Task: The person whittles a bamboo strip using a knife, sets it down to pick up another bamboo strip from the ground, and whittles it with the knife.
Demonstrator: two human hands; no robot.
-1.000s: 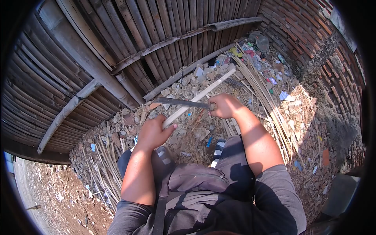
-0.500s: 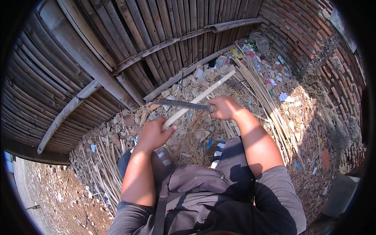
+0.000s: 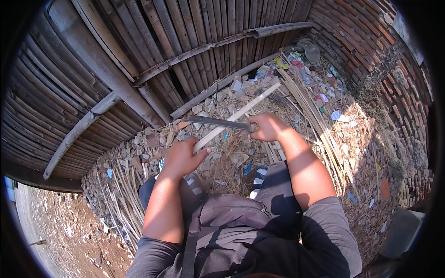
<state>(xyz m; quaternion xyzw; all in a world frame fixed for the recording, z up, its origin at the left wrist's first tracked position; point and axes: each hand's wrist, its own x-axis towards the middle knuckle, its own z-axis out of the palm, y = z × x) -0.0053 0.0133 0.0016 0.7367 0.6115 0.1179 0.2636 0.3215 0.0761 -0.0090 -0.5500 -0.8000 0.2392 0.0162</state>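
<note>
My left hand (image 3: 183,158) is closed around the near end of a long pale bamboo strip (image 3: 245,109), which slants up and away to the right. In my right hand (image 3: 266,127) is the handle of a machete (image 3: 215,122), its dark blade pointing left. The blade crosses over the strip a little beyond my left hand; whether it touches the strip I cannot tell. The machete's handle is mostly hidden by my fingers.
Split bamboo strips lie in a bundle (image 3: 315,120) on the right and in another pile (image 3: 121,199) at the left. Rubble and litter (image 3: 296,65) cover the ground. A bamboo wall (image 3: 153,41) stands ahead, a brick wall (image 3: 352,41) on the right.
Hands, machete and bamboo strip hold nearly the same positions. The whole view has shifted very slightly.
</note>
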